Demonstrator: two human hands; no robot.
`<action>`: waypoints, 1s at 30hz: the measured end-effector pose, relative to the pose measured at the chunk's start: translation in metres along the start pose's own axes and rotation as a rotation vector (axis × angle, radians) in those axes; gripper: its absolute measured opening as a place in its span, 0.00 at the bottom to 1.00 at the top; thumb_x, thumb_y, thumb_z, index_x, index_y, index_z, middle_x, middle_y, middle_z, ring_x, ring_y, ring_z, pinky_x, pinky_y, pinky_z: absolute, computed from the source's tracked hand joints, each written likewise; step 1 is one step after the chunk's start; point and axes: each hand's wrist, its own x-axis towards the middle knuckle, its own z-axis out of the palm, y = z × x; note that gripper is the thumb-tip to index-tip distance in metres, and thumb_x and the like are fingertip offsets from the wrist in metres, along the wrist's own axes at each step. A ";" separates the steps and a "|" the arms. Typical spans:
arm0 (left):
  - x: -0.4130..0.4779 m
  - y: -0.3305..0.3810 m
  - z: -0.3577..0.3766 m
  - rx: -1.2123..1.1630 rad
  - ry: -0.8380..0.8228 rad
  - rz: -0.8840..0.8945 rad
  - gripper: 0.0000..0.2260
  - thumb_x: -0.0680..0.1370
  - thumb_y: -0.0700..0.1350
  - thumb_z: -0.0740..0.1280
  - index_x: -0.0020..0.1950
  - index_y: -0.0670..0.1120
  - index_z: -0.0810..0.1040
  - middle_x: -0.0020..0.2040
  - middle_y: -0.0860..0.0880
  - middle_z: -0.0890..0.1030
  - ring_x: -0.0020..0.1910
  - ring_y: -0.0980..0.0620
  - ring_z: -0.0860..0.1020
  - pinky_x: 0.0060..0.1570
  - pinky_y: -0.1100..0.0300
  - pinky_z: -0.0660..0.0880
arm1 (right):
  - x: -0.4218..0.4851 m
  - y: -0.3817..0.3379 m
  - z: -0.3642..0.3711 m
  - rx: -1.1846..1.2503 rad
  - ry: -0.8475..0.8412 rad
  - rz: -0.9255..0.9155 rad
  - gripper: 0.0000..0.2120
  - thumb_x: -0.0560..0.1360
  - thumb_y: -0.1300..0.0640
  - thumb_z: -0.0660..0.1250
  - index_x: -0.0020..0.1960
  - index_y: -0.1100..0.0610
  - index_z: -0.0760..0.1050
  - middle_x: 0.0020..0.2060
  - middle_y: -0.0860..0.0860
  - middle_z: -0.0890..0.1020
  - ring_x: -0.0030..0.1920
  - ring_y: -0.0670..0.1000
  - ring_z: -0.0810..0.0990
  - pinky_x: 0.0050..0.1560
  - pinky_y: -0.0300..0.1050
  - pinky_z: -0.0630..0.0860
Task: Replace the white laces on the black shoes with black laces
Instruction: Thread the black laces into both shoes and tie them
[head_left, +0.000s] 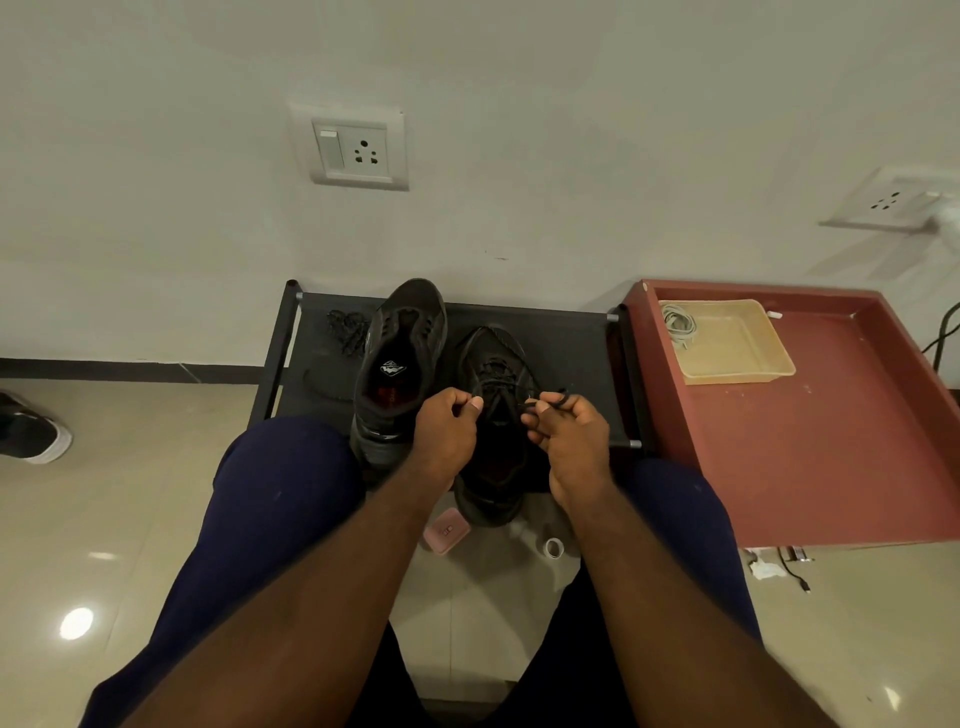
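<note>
Pinching black lace (551, 401) ends, left hand (444, 434) and right hand (571, 439) curled, over laced shoe (493, 358)

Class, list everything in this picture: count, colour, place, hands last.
laced shoe: one, black, rack's right
unlaced shoe: one, black, left of it
threaded lace: one, black, in the laced shoe
loose laces: count unclear, black, rack's far left
rack: one, black, against the wall
table: one, red, right of the rack
tray: one, beige, on the table
cable: one, pale, in the tray
sockets: two, white, on the wall
small object: one, pink, floor below shoes
tape roll: one, whitish, floor beside it
third shoe: one, black, floor far left
left hand, right hand: each pinches the threaded lace
</note>
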 end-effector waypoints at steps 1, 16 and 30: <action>0.000 0.000 0.000 -0.001 -0.002 -0.005 0.07 0.80 0.43 0.66 0.48 0.41 0.80 0.44 0.44 0.82 0.41 0.53 0.77 0.42 0.60 0.75 | 0.000 0.001 0.000 0.023 -0.001 0.010 0.08 0.80 0.66 0.64 0.47 0.56 0.76 0.46 0.53 0.85 0.44 0.48 0.83 0.43 0.39 0.78; -0.001 0.000 -0.003 0.070 -0.060 0.016 0.06 0.81 0.44 0.64 0.49 0.42 0.79 0.42 0.46 0.80 0.39 0.55 0.76 0.37 0.65 0.72 | 0.007 -0.003 -0.002 -0.060 -0.056 0.044 0.06 0.77 0.67 0.69 0.47 0.58 0.74 0.38 0.53 0.82 0.40 0.47 0.81 0.39 0.38 0.77; 0.000 0.000 0.000 0.037 -0.047 0.056 0.06 0.81 0.44 0.65 0.49 0.42 0.77 0.40 0.49 0.78 0.38 0.56 0.74 0.33 0.69 0.69 | 0.006 0.005 -0.002 0.301 -0.057 0.180 0.10 0.81 0.68 0.62 0.45 0.55 0.70 0.45 0.55 0.85 0.45 0.50 0.83 0.51 0.43 0.78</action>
